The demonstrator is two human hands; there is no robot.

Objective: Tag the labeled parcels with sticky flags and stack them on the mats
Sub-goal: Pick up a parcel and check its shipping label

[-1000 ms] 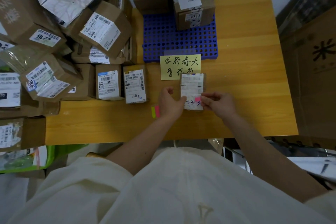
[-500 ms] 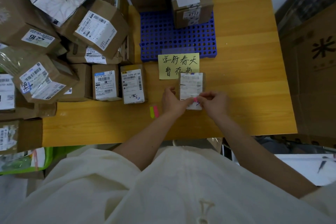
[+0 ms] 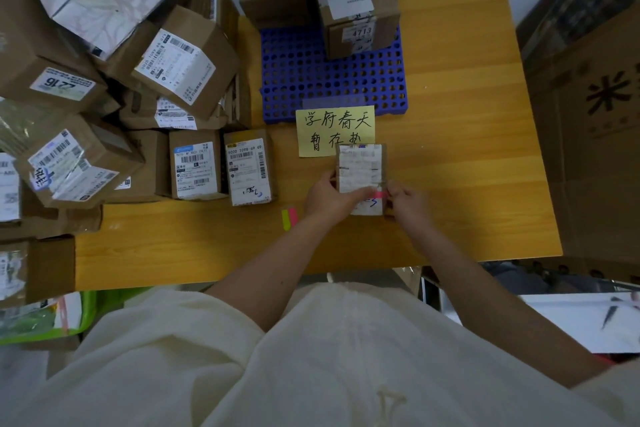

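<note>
both hands [image 3: 329, 199] [image 3: 410, 206] grip the small parcel [image 3: 360, 170], pinching a pink flag [image 3: 380, 194] near its right edge.

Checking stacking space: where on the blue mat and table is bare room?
The blue perforated mat is bare forward of the stacked brown parcels. The wooden table is bare right of the yellow note. Piled cardboard boxes crowd the left.

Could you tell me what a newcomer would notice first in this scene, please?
Both hands, left hand and right hand, hold a small parcel with a pink flag at the table's middle. Behind lies a blue mat with stacked boxes; a heap of parcels fills the left.
</note>
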